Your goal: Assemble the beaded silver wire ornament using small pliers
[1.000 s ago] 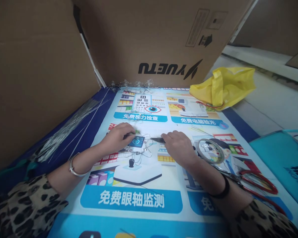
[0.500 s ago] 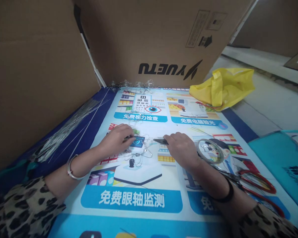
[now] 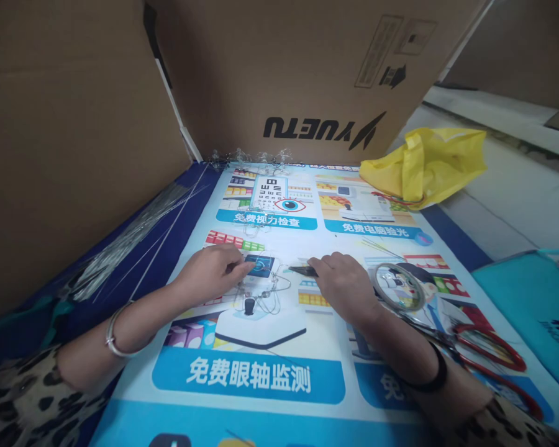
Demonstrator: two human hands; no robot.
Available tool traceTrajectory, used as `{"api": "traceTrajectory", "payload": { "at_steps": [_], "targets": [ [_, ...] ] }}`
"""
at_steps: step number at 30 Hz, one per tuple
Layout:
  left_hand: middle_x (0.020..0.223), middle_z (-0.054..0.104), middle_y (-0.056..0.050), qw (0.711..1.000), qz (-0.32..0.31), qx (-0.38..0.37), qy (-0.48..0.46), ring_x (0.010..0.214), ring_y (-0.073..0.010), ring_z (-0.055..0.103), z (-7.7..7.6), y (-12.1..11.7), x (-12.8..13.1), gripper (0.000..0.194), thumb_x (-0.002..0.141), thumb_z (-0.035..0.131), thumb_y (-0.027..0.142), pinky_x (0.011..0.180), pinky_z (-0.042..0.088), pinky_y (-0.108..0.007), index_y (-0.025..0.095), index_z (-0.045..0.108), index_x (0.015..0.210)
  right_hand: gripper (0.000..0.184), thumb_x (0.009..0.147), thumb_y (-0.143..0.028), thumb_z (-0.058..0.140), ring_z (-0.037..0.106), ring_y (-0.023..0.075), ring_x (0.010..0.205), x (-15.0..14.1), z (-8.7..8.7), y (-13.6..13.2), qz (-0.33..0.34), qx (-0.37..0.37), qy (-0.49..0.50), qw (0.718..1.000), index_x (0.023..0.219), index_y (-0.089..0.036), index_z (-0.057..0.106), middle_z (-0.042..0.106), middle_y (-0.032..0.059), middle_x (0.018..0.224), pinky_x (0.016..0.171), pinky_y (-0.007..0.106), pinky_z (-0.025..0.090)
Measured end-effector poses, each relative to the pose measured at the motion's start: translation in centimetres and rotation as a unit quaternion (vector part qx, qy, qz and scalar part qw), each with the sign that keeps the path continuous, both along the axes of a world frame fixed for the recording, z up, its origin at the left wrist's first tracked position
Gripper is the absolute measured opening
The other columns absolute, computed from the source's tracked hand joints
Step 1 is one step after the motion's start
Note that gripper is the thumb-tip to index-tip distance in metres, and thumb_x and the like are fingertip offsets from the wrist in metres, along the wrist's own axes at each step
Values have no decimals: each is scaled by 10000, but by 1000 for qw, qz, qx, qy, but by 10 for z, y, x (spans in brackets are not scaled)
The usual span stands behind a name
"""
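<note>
A bent wire piece with thin looping petals and small clear beads is on the printed sheet, between my two hands. My left hand is closed at its left side, thumb and fingers pinched on the wire. My right hand grips dark pointed pliers; most of the tool is hidden in the palm. The pliers' tips point left and reach the right side of the wire loops. Whether the jaws are clamped on the wire is too fine to make out.
Several similar wire pieces lie before the cardboard box. Straight wires lie at left near teal-handled pliers. A tape roll, red-handled scissors, a yellow bag and a teal pouch are at right.
My left hand has shifted slightly left and its thumb is now stretched toward the wire loops. My right hand keeps the pliers in nearly the same place. The whole view has shifted slightly.
</note>
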State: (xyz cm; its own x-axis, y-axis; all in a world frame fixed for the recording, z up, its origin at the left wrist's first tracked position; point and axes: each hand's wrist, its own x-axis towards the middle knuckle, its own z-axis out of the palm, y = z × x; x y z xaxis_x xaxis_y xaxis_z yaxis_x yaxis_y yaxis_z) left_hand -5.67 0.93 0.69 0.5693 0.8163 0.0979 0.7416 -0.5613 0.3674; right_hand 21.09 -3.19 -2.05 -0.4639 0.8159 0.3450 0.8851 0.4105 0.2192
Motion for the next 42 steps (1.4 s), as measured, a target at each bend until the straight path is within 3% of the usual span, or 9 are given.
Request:
{"api": "traceTrajectory", "payload": {
  "at_steps": [4, 8, 11, 15, 21, 26, 32, 42],
  "targets": [
    [553, 487, 11, 999, 18, -35, -15, 540, -124, 453, 5, 0, 0, 385, 886, 372, 399, 524, 314, -235, 171, 507, 607, 225, 815, -121, 447, 464, 176, 720, 0, 0, 0, 5, 2, 1, 1000, 941, -161, 630, 592, 36, 714, 671, 298, 268],
    [650, 543, 13, 997, 43, -33, -60, 601, -126, 492, 3, 3, 0, 259, 878, 395, 334, 546, 338, -231, 175, 538, 731, 207, 801, -120, 473, 467, 175, 716, 1, -1, 0, 9, 11, 1, 1000, 932, -160, 629, 596, 36, 718, 668, 295, 273],
    [833, 599, -16, 995, 36, 0, -88, 786, -153, 536, -4, 8, -3, 156, 856, 427, 261, 671, 397, -249, 177, 558, 842, 192, 795, -122, 489, 469, 177, 712, 1, -1, 0, 13, 18, -2, 1000, 921, -158, 630, 600, 37, 722, 665, 297, 275],
    [973, 598, -51, 996, 16, 36, -76, 957, -188, 521, -14, 14, -7, 166, 841, 438, 210, 845, 400, -310, 171, 564, 942, 194, 790, -122, 497, 472, 179, 714, 1, -2, 1, 14, 14, -1, 1000, 926, -162, 630, 596, 31, 714, 662, 297, 278],
    [936, 591, -66, 999, 14, 48, -13, 909, -202, 535, -11, 13, -4, 200, 876, 400, 246, 809, 419, -324, 164, 577, 922, 202, 789, -116, 498, 468, 173, 709, 2, -5, 4, 22, 12, 4, 1000, 933, -167, 631, 591, 23, 710, 661, 296, 281],
    [867, 588, -55, 999, 24, 35, -7, 845, -190, 542, -7, 12, -1, 191, 881, 407, 259, 723, 427, -289, 162, 570, 861, 201, 799, -117, 491, 456, 176, 703, 1, -4, 7, 26, 18, -16, 999, 939, -154, 631, 578, 31, 700, 653, 304, 270],
    [945, 585, -62, 999, 27, 32, 5, 884, -200, 539, -10, 12, -3, 183, 853, 459, 261, 742, 429, -298, 165, 573, 958, 202, 811, -120, 481, 437, 180, 698, -2, 0, 10, 36, 23, -34, 999, 944, -144, 630, 567, 39, 694, 644, 314, 257],
    [906, 580, -44, 999, 25, 15, -27, 859, -187, 537, -8, 11, -3, 173, 862, 441, 288, 741, 426, -298, 182, 574, 896, 184, 837, -134, 470, 414, 178, 707, -8, 2, 11, 54, 40, -49, 997, 940, -144, 623, 561, 44, 698, 643, 321, 243]
  ]
}}
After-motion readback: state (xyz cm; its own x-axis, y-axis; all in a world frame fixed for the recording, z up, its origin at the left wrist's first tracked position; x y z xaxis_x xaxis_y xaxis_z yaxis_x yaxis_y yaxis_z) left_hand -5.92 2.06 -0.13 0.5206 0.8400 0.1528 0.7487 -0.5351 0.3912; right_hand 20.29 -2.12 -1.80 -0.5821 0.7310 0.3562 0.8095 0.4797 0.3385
